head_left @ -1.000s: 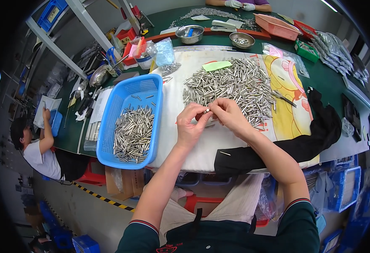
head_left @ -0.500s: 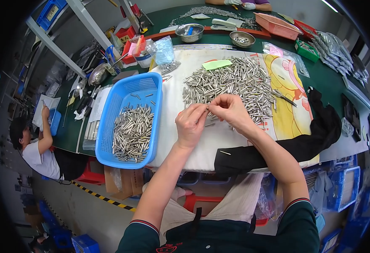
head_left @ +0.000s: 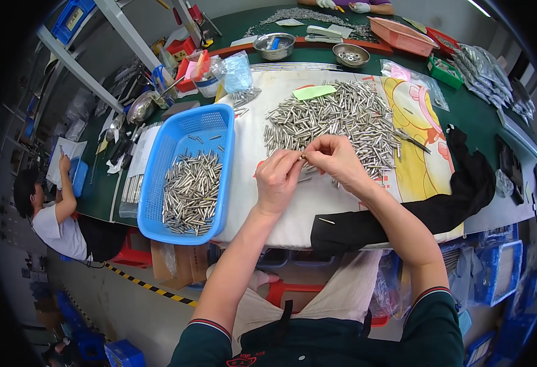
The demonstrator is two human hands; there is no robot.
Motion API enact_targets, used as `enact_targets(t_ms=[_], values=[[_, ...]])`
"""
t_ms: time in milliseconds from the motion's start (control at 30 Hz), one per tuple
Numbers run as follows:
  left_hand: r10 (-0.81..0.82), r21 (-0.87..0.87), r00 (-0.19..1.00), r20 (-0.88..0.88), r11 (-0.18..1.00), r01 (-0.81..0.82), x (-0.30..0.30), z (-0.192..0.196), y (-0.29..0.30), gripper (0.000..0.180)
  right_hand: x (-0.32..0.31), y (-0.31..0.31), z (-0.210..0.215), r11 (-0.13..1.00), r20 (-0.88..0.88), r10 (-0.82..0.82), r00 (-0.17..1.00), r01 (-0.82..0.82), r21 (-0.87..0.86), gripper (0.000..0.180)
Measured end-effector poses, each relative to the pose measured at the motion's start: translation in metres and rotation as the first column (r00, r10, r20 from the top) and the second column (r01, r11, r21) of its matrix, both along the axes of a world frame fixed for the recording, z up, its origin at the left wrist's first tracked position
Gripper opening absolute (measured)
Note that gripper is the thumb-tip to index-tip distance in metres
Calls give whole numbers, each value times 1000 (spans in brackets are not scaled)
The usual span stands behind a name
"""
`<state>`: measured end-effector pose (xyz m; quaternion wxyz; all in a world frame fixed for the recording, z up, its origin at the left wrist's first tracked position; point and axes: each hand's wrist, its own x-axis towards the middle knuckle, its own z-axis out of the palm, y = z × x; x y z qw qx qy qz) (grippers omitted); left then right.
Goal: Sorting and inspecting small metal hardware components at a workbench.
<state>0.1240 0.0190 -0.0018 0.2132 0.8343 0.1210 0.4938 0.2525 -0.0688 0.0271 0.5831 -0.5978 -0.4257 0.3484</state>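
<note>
Both hands meet over the white cloth on the table. The left hand and the right hand pinch one small metal pin between their fingertips — the fingers are closed tight on it, each hand at one end. The pin looks light, hard and smooth, so it may slip; a grip near the ends with the fingertips seems best. Just behind the hands lies a big pile of shiny pins. To the left sits a blue basket with more pins inside — it rests right beside the cloth.
</note>
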Motion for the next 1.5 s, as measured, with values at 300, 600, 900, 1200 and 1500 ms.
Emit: enact_targets(t_ms=[300, 600, 900, 1200, 1500], values=[[11, 35, 1000, 3, 999, -11, 0, -1, 2, 17, -4, 0, 3, 999, 31, -23, 999, 24, -30, 15], [34, 75, 999, -21, 997, -32, -1, 1, 1, 16, -2, 1, 1, 999, 52, -17, 998, 19, -34, 14], [15, 58, 1000, -22, 998, -14, 0, 2, 1, 15, 1, 3, -5, 1000, 107, -31, 994, 31, 2, 12], [-20, -160, 999, -50, 987, 12, -2, -2, 0, 13, -1, 1, 4, 902, 764, -276, 583, -117, 416, 16], [-214, -604, 977, 8, 777, 175, 0, -3, 1, 9, 11, 0, 8, 924, 777, -218, 591, -132, 360, 10]])
